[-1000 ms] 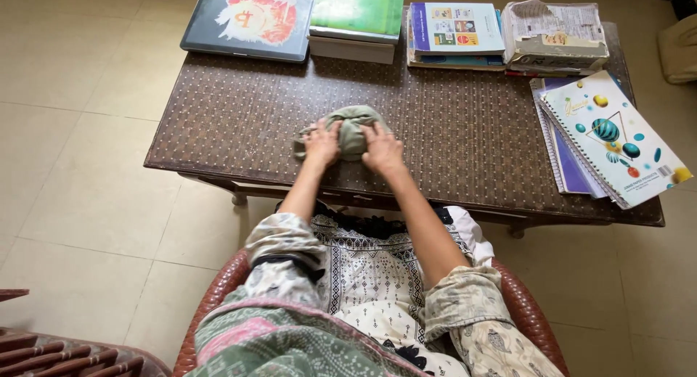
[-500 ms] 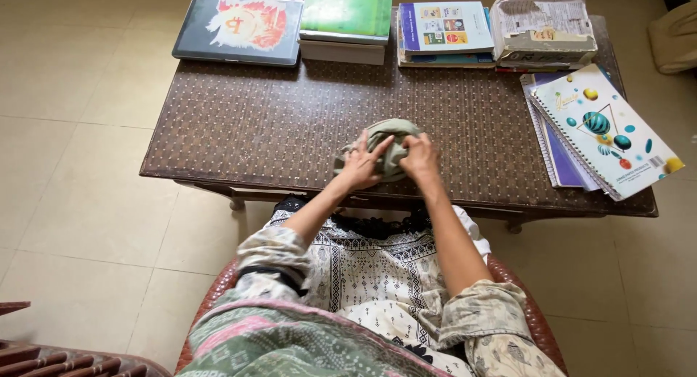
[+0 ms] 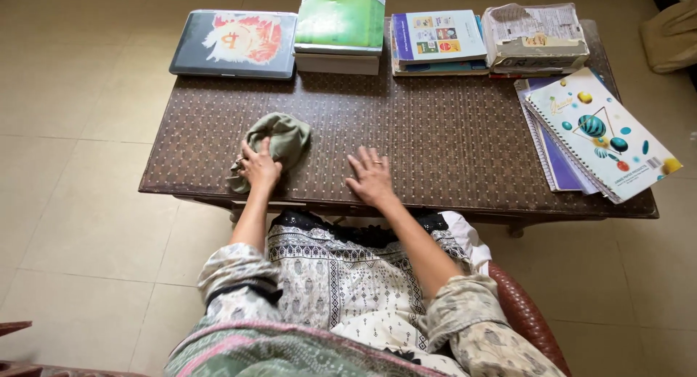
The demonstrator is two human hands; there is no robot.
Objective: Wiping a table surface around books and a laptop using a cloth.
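Cloth [image 3: 279, 141] under left hand [image 3: 259, 168] nr table [image 3: 450, 130] edge; right hand [image 3: 370, 179] flat, fingers apart.

An olive-green cloth [image 3: 279, 141] lies on the brown, dotted table [image 3: 450, 145]; beyond the cloth, a bright green book [image 3: 340, 21]; a white planet-patterned notebook [image 3: 602, 134].
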